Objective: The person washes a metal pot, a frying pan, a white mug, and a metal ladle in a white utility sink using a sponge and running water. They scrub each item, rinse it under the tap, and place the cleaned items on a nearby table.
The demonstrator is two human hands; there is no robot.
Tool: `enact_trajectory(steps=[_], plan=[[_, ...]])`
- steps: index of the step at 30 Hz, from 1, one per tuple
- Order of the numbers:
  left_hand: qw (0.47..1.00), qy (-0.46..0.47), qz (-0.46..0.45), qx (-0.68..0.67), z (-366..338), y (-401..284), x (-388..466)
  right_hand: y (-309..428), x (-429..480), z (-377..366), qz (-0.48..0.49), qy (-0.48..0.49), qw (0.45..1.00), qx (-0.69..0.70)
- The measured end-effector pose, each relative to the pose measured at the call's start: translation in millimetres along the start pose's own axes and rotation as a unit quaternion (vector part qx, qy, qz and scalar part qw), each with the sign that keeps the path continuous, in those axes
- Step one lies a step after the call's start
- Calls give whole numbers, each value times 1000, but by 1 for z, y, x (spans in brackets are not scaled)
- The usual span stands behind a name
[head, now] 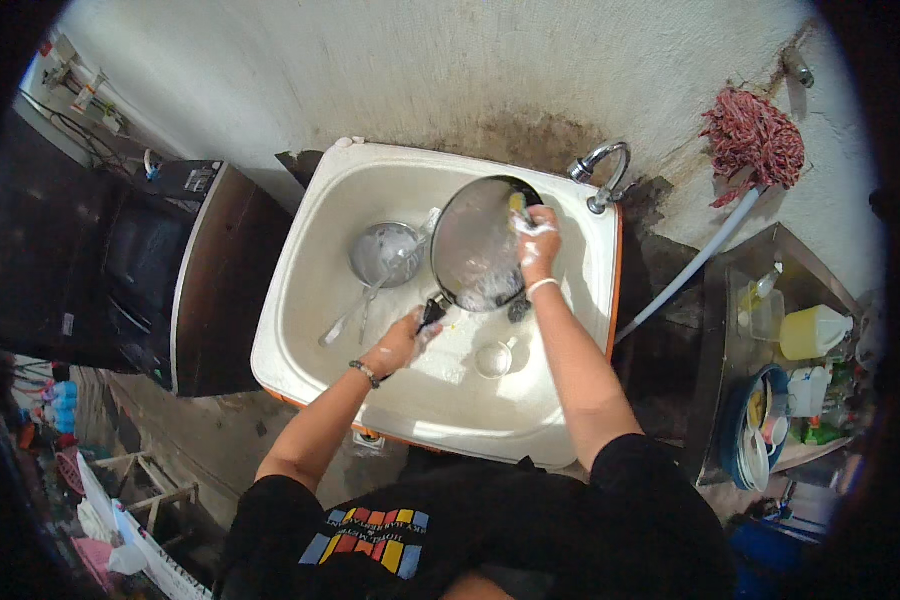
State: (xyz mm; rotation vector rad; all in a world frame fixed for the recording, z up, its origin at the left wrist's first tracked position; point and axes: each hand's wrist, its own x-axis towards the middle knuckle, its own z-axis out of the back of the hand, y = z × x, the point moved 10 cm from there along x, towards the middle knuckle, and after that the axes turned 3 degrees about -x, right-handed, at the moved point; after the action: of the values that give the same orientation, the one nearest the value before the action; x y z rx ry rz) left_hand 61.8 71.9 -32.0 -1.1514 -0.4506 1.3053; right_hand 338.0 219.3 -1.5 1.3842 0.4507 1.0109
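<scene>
My left hand (401, 341) grips the black handle of a round frying pan (476, 240), holding it tilted above the sink (300, 300). My right hand (538, 238), wet with white suds, presses a yellow-and-green sponge (520, 206) against the pan's face near its upper right rim. Suds lie along the pan's lower part. Left of the pan, a metal bowl or ladle (386, 255) rests on the sink floor with metal utensils (341, 326) leaning from it. A clear glass cup (493, 361) sits below the pan, and a dark scouring pad or similar lump (520, 309) lies under its edge.
A chrome faucet (606, 180) curves over the sink's back right corner. To the right, a red string mop (754, 146) leans on the wall beside a counter with a yellow jug (814, 332) and a blue basin of dishes (735, 420). A black appliance (150, 262) stands at left.
</scene>
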Motion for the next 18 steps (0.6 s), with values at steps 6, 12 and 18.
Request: enact_trajectory(steps=[6,12,18], plan=[[981,62,135,-125,-9,11,-24,44,-128,-93,139,283,949,-25],[937,92,180,-285,-1,37,-48,-4,-78,-64,114,290,887,-341],[933,109,188,-285,2,38,-37,39,-129,-129,58,406,900,-145]])
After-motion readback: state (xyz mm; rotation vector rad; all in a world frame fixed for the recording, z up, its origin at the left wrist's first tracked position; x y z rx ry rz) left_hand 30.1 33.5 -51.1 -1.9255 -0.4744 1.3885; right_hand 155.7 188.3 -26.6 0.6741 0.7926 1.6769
